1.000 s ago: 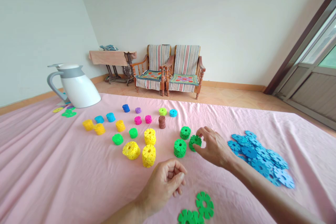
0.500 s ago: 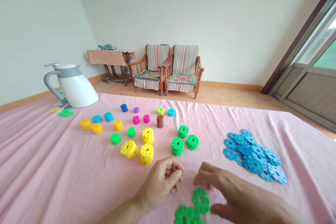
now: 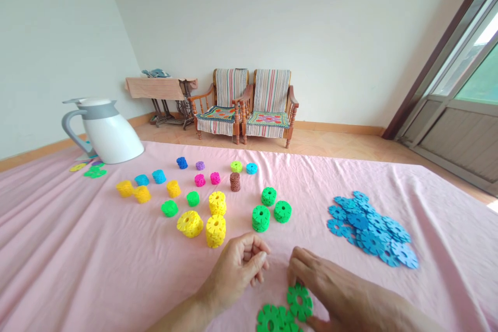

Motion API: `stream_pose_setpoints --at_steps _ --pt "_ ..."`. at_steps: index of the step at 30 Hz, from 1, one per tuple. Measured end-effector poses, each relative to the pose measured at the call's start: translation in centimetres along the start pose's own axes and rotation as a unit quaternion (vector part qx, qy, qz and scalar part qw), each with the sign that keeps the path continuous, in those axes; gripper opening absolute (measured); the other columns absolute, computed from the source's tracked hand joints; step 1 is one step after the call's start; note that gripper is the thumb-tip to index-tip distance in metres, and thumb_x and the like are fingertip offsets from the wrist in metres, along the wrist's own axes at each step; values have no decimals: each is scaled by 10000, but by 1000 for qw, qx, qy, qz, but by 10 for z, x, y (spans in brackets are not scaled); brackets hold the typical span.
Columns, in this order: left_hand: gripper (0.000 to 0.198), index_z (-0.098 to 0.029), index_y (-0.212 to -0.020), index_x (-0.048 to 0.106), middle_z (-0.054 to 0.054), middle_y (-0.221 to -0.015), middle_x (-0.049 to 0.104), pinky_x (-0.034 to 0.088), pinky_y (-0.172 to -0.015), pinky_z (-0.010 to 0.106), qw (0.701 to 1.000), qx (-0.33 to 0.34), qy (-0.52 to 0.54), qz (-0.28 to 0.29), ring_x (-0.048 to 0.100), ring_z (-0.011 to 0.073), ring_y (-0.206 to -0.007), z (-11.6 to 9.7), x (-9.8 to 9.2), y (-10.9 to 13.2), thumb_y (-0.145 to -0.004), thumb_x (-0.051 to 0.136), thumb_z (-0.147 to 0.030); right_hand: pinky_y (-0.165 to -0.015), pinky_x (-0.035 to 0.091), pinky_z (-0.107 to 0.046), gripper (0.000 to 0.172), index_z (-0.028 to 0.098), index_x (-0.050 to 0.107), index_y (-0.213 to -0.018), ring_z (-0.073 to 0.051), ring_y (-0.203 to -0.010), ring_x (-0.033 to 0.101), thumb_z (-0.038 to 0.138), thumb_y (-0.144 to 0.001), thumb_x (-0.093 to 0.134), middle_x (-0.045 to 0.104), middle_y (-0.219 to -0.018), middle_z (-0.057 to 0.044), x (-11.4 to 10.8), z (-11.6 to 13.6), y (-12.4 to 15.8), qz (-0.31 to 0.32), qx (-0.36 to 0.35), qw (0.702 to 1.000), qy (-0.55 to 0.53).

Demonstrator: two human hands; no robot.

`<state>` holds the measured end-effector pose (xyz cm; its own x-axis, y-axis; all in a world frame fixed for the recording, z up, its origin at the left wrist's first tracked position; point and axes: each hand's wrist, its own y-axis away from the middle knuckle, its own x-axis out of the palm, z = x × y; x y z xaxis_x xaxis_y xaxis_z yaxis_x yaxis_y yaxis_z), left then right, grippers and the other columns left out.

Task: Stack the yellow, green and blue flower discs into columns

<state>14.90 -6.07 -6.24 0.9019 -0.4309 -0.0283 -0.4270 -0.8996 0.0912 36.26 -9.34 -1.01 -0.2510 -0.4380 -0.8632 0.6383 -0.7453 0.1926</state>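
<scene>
My left hand [image 3: 241, 264] is curled over the cloth, thumb against the bent fingers. Whatever it may hold is hidden. My right hand [image 3: 329, 285] reaches down to a loose green notched disc [image 3: 300, 302], fingertips at its upper edge and thumb at its lower edge. Beside that disc, overlapping green notched discs [image 3: 272, 318] lie at the bottom of the picture, partly cut off. Beyond the hands stand three stacks of green discs, one a green stack [image 3: 261, 218]. To their left are stacks of larger yellow discs, among them a yellow stack [image 3: 215, 231].
A spread pile of blue discs [image 3: 371, 228] lies on the right of the pink cloth [image 3: 97, 259]. Small coloured stacks, including a brown stack [image 3: 235, 182], stand farther back. A white jug [image 3: 112, 135] is at the far left. Two wooden chairs [image 3: 268, 106] stand behind.
My right hand has come down and closed its fingers and thumb on the edges of the loose green disc. My left hand stays nearly still. The view has shifted slightly.
</scene>
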Motion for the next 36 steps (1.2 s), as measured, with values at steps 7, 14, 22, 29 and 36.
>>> stream_pose_setpoints --at_steps 7,14,22,29,36 --pt "211 -141 -852 546 1 -686 592 383 -459 179 1000 -9 7 -5 524 79 -509 -2 0 0 -809 580 -345 -833 446 -341 345 158 546 -997 -219 -925 537 158 -655 593 554 -1005 -91 9 -2 -3 -20 -10 1000 13" --pt "252 -142 -834 533 -22 -635 550 372 -451 180 1000 -19 9 -10 507 78 -495 -5 1 1 -793 599 -381 -697 446 -284 309 196 491 -901 -148 -779 534 64 -621 499 537 -867 -17 -18 -22 -23 -147 0 988 -45" --pt "250 -137 -839 533 -6 -665 570 379 -458 185 999 -22 23 -5 515 82 -511 -5 0 2 -795 594 -375 -695 441 -294 242 191 490 -873 -153 -783 532 98 -653 536 526 -853 -23 -27 -56 -73 -309 25 950 -35" --pt "244 -141 -836 536 -5 -660 572 386 -461 190 999 -25 19 -5 517 84 -507 -4 0 2 -789 592 -374 -724 443 -308 246 186 511 -911 -162 -812 540 130 -677 562 546 -889 -36 -28 -64 -86 -283 26 958 -29" --pt "238 -144 -825 535 -7 -653 572 387 -458 192 999 -33 23 -7 515 85 -497 -4 1 1 -780 594 -370 -724 450 -312 307 188 522 -973 -155 -795 552 137 -675 575 555 -916 -41 -27 -72 -87 -265 22 964 -27"
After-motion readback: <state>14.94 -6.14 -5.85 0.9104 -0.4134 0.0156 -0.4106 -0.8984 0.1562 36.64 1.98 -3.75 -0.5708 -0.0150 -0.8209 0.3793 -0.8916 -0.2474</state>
